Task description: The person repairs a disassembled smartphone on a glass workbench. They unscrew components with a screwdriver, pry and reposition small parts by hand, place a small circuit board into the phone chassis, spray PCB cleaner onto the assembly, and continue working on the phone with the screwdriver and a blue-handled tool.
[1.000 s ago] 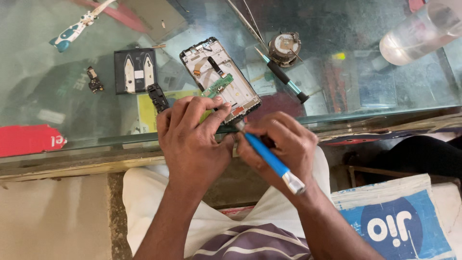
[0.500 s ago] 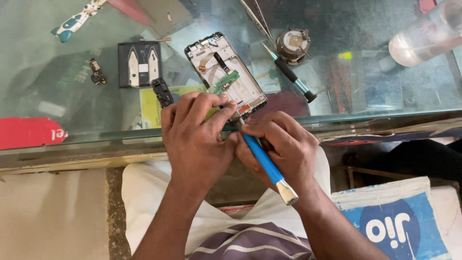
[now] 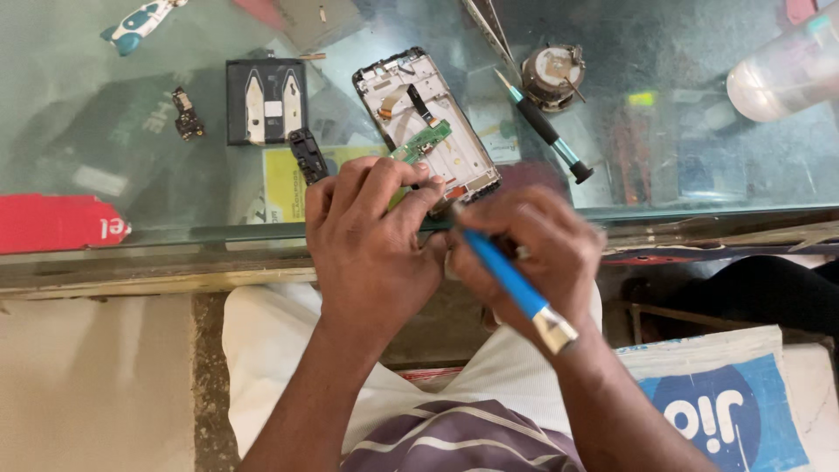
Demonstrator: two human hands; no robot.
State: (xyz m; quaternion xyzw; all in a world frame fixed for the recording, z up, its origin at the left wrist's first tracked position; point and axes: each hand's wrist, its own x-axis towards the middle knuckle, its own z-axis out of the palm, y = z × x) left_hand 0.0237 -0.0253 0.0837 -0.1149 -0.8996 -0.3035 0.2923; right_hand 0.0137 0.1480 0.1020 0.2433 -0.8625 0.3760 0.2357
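at the near edge of the glass table (image 3: 105, 131), both hands meet over a small green board (image 3: 421, 142) that juts off the lower end of an opened phone frame (image 3: 428, 118). my left hand (image 3: 371, 240) has its fingers curled down on the board's near end and the frame's bottom edge; what the fingertips pinch is hidden under the knuckles, so i cannot tell how firm the hold is. my right hand (image 3: 533, 253) is closed around a blue-handled tool (image 3: 511, 280), its metal ferrule end pointing back toward me and its working tip buried between the two hands, out of view.

against the frames from a second ago, the hands sit in much the same place relative to the phone, and the tool handle has swung only slightly, the ferrule a little lower. i read that as small working strokes at one spot, not a change of position; the board looks seated where it was.

around it: a black cover piece (image 3: 308, 155) just left of the left hand, a dark battery (image 3: 266, 100) beyond that, a tiny loose part (image 3: 185, 114) further left. right of the frame lie a teal-tipped screwdriver (image 3: 546, 131), a round metal tin (image 3: 552, 74), tweezers (image 3: 489, 31) above it, and a clear bottle (image 3: 782, 74) at the far right. a red card (image 3: 57, 223) lies at the left edge.
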